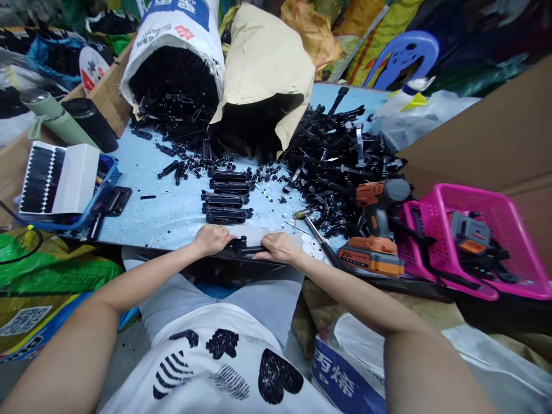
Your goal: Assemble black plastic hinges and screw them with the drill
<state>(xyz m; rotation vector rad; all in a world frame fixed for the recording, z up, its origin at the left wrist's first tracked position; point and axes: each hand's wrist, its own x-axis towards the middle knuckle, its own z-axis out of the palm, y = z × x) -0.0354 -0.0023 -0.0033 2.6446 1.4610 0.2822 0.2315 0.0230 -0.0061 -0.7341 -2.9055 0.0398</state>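
At the table's front edge, my left hand (212, 239) is closed on one end of a black plastic part (248, 248). My right hand (279, 247) grips the part's other end, and fingers hide both ends. Just beyond, several similar long black pieces (227, 198) lie stacked in a row on the light blue table (172, 224). Small screws and black bits (267, 172) are scattered behind them. To the right of my right hand lies a hammer (319, 234) with a metal shaft.
An orange cordless drill (375, 230) stands beside a pink basket (495, 201) on the right. A black heap of parts (332, 161) spreads behind it. A white sack (176, 34) and a paper bag (267, 63) open toward me. A blue basket (103, 184) and bottles (64, 118) stand left.
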